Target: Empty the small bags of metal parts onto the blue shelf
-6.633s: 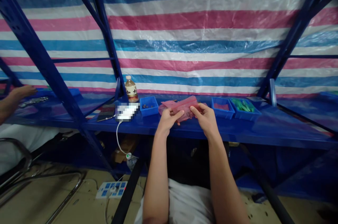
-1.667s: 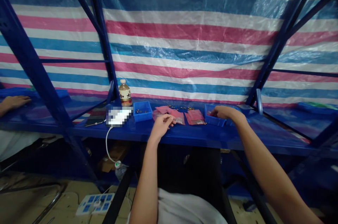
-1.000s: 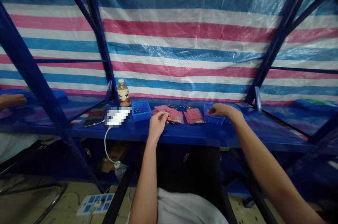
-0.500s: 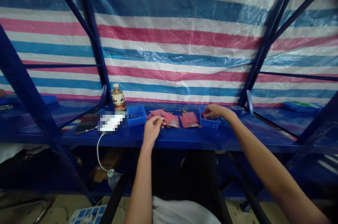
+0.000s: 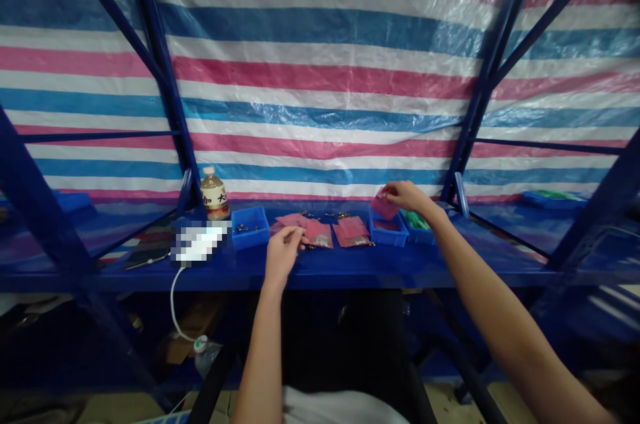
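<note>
We've got the right hand point(image 5: 411, 196) raised over the shelf's front, thumb and fingers pinched on a corner of a pink poly bag point(image 5: 383, 205). The bag hangs just above a blue plastic bin point(image 5: 385, 238), which has pink inside. Left hand point(image 5: 283, 256) sits lower, fingers half curled, fingertips point(image 5: 300, 231) at the edge of the pink bags point(image 5: 319, 235) lying flat on the blue steel shelf point(image 5: 450, 271). We can't tell if it has hold of 1. Small brass fittings point(image 5: 325, 215) lie loose just behind the bags.

The layout looks set for reach: a bin of small metal parts point(image 5: 244, 232) left of the bags, the first bin right of them, and a bin of green items point(image 5: 417, 229) touching that one. Nothing stands between the hands and the bags. Further left we see a plastic bottle point(image 5: 215, 195), a pixelated white object point(image 5: 197, 244) and its white cable point(image 5: 173, 297), with a steel upright point(image 5: 163, 111) beyond. A striped tarp point(image 5: 320, 77) closes off the back.
</note>
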`<state>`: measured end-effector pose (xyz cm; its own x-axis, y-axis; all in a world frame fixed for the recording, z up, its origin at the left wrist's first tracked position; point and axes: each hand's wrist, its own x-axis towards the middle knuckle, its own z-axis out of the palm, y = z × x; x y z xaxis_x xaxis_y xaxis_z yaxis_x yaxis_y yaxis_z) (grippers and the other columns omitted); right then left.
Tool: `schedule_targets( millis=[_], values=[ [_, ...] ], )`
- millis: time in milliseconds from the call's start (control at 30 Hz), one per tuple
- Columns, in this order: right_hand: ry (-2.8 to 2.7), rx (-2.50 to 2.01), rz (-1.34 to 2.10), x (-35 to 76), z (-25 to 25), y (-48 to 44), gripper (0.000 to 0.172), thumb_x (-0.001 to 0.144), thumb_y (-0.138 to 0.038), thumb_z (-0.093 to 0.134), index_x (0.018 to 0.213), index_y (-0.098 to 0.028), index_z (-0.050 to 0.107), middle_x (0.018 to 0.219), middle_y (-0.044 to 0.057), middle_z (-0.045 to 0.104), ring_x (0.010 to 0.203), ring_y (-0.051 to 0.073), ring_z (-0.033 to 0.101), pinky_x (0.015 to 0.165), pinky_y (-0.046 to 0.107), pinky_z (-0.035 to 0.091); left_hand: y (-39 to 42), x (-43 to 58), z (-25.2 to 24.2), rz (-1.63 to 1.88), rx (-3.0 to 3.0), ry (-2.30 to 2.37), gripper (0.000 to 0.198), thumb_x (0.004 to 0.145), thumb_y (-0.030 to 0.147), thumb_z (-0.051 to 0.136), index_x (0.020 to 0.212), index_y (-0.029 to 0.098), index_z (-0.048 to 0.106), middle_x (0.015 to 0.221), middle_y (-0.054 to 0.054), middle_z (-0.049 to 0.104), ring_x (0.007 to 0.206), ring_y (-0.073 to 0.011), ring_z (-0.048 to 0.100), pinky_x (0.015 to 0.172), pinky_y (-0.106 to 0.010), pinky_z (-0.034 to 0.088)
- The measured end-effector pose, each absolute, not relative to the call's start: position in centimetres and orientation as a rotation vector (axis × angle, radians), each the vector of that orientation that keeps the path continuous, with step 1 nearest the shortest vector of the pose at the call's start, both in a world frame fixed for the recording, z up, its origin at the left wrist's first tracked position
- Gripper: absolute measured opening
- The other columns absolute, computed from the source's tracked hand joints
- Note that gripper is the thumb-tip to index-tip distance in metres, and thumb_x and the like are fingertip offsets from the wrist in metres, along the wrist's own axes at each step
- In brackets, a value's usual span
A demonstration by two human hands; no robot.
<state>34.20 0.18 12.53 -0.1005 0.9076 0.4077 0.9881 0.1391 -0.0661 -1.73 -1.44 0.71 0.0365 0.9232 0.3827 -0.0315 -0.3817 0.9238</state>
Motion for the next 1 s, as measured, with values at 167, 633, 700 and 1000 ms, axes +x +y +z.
schedule_targets(
  millis=[167, 633, 700, 1000],
  values=[
    [-1.947, -1.507, 0.026, 32.7, 15.1, -2.4, 0.031, 0.083, -0.025, 0.058, 0.11, -0.015, 0.07, 0.099, 0.011, 0.075, 0.086, 0.023, 0.068, 0.074, 0.03, 0.049, -2.3, -0.4, 1.3, 1.523, 1.506, 0.874, 0.034, 0.083, 0.047, 0.066, 0.095, 0.015, 0.07, 0.082, -0.008, 0.072, 0.07, -0.0169, 0.064, 0.055, -0.022, 0.045],
    [-2.157, -1.071, 0.788, 21.9, 13.6, -3.5, 0.047, 0.092, -0.059, 0.051, 0.108, -0.02, 0.072, 0.108, 0.007, 0.072, 0.097, 0.021, 0.063, 0.083, 0.032, 0.05, -4.9, 3.1, 2.3, 1.228, 1.39, 0.552, 0.042, 0.08, 0.054, 0.07, 0.071, 0.014, 0.059, 0.057, -0.001, 0.058, 0.049, -0.0172, 0.061, 0.05, -0.031, 0.055],
    [-2.102, -1.116, 0.84, 22.0, 13.7, -3.6, 0.057, 0.095, -0.064, 0.041, 0.104, -0.018, 0.073, 0.107, 0.01, 0.072, 0.095, 0.021, 0.064, 0.08, 0.032, 0.051, -4.6, 3.0, 2.1, 1.3, 1.346, 0.579, 0.042, 0.077, 0.053, 0.073, 0.071, 0.014, 0.059, 0.055, 0.001, 0.055, 0.045, -0.0154, 0.058, 0.046, -0.031, 0.055],
    [-2.338, -1.017, 0.628, 21.0, 13.2, -4.3, 0.036, 0.081, -0.048, 0.07, 0.102, -0.018, 0.069, 0.094, 0.005, 0.071, 0.084, 0.018, 0.061, 0.076, 0.03, 0.048, -4.4, 3.3, 2.0, 1.497, 1.255, 0.811, 0.043, 0.064, 0.044, 0.084, 0.086, 0.011, 0.067, 0.067, -0.002, 0.064, 0.042, -0.0097, 0.052, 0.033, -0.022, 0.044]
  ],
)
